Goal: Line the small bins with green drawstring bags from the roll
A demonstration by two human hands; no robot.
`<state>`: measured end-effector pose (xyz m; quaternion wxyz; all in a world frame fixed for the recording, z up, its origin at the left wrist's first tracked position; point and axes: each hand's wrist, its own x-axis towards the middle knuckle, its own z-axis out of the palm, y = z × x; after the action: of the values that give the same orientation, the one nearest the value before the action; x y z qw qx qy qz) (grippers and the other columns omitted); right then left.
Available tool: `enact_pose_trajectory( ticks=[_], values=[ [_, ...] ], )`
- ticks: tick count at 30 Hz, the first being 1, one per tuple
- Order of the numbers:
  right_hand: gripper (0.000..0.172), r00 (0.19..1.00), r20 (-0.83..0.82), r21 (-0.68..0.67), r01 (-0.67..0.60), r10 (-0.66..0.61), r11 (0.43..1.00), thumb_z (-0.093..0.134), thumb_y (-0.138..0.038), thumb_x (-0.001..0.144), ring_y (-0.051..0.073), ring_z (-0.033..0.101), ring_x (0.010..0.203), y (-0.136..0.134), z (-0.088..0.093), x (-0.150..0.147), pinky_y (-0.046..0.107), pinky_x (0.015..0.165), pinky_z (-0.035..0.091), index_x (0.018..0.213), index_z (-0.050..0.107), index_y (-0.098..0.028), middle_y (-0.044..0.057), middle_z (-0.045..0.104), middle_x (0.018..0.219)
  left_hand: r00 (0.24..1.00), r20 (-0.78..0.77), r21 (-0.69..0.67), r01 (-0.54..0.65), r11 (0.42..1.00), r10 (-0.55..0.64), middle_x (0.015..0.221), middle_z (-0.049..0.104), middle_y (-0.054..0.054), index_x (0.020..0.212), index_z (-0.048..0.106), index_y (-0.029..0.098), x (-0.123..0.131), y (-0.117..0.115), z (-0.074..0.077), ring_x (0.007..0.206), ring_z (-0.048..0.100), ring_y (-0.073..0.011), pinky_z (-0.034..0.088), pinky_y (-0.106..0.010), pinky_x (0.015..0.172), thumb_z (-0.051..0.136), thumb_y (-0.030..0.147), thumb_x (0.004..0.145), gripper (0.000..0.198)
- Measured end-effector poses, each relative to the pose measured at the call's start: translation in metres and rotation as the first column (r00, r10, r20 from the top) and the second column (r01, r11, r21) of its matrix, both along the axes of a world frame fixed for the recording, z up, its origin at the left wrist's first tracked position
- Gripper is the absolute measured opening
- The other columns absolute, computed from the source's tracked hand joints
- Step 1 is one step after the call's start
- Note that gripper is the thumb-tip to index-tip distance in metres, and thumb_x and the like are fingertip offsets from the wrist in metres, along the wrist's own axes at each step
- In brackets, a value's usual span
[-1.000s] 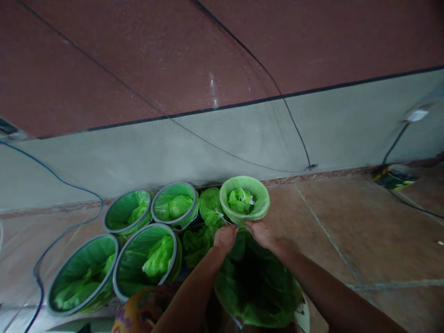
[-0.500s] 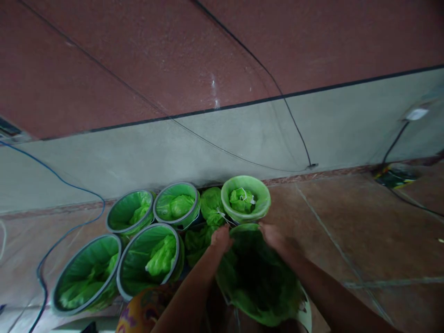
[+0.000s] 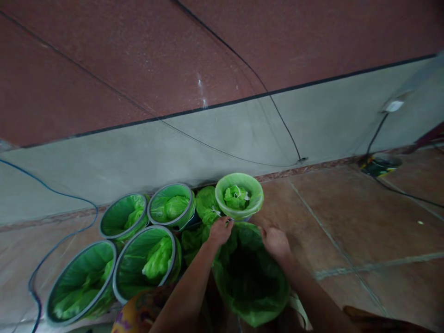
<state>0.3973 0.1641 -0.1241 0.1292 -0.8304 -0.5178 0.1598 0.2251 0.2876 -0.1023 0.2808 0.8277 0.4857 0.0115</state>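
A green translucent plastic bag [image 3: 255, 300] lines a bucket in front of me, its mouth spread wide and its inside dark. My left hand [image 3: 221, 230] is closed on the far left part of the bag's rim. On the far right part, my right hand [image 3: 275, 239] grips the same rim. Just beyond my hands stands a pale bucket [image 3: 255, 189] lined with light green plastic, a knotted green bundle [image 3: 236, 197] inside it. Tied green bags [image 3: 207, 203] sit to the left of that bucket.
Several grey-rimmed buckets [image 3: 116, 266] with green liners and bundles stand at the left. A blue cable [image 3: 65, 236] runs along the floor there. Black cables [image 3: 282, 122] hang down the red and grey wall [image 3: 194, 143]. A dark container [image 3: 381, 164] stands at the right.
The view has shifted slightly to the right. Both hands keep hold of the bag's rim, and its mouth is a little differently shaped, with the right hand slightly farther from the left.
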Motion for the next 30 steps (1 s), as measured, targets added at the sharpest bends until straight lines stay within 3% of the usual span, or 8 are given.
enact_pose_trajectory(
  ticks=[4,8,13,19,23,26,30],
  values=[
    [0.042,0.958,-0.101,-0.005,-0.269,0.268,0.963,0.038,-0.031,0.097,0.024,0.062,0.113,0.044,0.013,0.002,0.034,0.097,0.044,0.132,0.056,-0.017,0.014,0.066,0.124,0.992,-0.126,0.013,0.025,1.000,-0.023,0.111,0.072,-0.009,0.107,0.068,0.018,0.009,0.000,-0.006,0.103,0.065,-0.0173,0.046,-0.029,0.094,0.031,0.032,0.100,0.041],
    [0.036,0.910,-0.158,-0.100,-0.402,0.384,0.910,0.040,-0.030,0.097,0.025,0.067,0.099,0.057,-0.007,0.004,0.035,0.086,0.048,0.120,0.065,-0.019,0.011,0.073,0.107,0.987,-0.150,0.036,0.055,0.998,-0.049,0.102,0.074,-0.005,0.098,0.071,0.022,0.001,-0.006,-0.012,0.095,0.067,-0.0170,0.046,-0.027,0.087,0.038,0.037,0.099,0.036],
    [0.033,0.889,-0.230,-0.042,-0.416,0.397,0.908,0.047,-0.024,0.092,0.023,0.066,0.094,0.053,-0.034,0.015,0.033,0.084,0.047,0.116,0.068,-0.018,0.010,0.074,0.101,0.988,-0.152,0.130,0.020,0.991,0.000,0.106,0.071,-0.005,0.101,0.067,0.023,-0.009,-0.017,-0.019,0.102,0.064,-0.0178,0.046,-0.027,0.086,0.046,0.032,0.096,0.023],
    [0.030,0.905,-0.243,-0.038,-0.370,0.350,0.928,0.047,-0.021,0.090,0.024,0.068,0.094,0.055,-0.036,0.018,0.031,0.082,0.047,0.109,0.070,-0.017,0.010,0.074,0.099,0.984,-0.150,0.164,-0.073,0.984,0.098,0.112,0.065,-0.011,0.112,0.057,0.018,-0.004,-0.024,-0.025,0.114,0.058,-0.0227,0.044,-0.032,0.095,0.052,0.021,0.090,0.023],
    [0.032,0.941,-0.218,-0.056,-0.277,0.260,0.959,0.041,-0.023,0.094,0.021,0.068,0.095,0.039,-0.029,0.017,0.027,0.081,0.046,0.104,0.071,-0.018,0.009,0.074,0.101,0.982,-0.058,0.153,-0.171,0.973,0.181,0.131,0.057,-0.014,0.135,0.041,0.015,-0.011,-0.023,-0.021,0.125,0.051,-0.0253,0.039,-0.036,0.105,0.067,0.023,0.079,0.062],
    [0.036,0.989,-0.132,-0.112,-0.088,0.073,0.990,0.035,-0.026,0.096,0.020,0.068,0.090,0.012,-0.033,0.011,0.027,0.078,0.047,0.100,0.071,-0.018,0.010,0.075,0.096,0.975,-0.015,0.102,-0.218,0.971,0.221,0.138,0.052,-0.015,0.141,0.035,0.016,-0.020,-0.019,-0.015,0.129,0.048,-0.0276,0.038,-0.039,0.107,0.075,0.030,0.071,0.082],
    [0.036,0.987,-0.088,-0.111,0.126,-0.136,0.986,0.037,-0.025,0.094,0.022,0.070,0.087,-0.026,-0.042,-0.007,0.029,0.075,0.050,0.113,0.066,-0.015,0.013,0.075,0.098,0.978,0.065,0.069,-0.202,0.977,0.198,0.134,0.057,-0.013,0.134,0.046,0.016,-0.022,-0.010,-0.008,0.127,0.051,-0.0246,0.040,-0.036,0.108,0.066,0.035,0.079,0.062]
  ],
)
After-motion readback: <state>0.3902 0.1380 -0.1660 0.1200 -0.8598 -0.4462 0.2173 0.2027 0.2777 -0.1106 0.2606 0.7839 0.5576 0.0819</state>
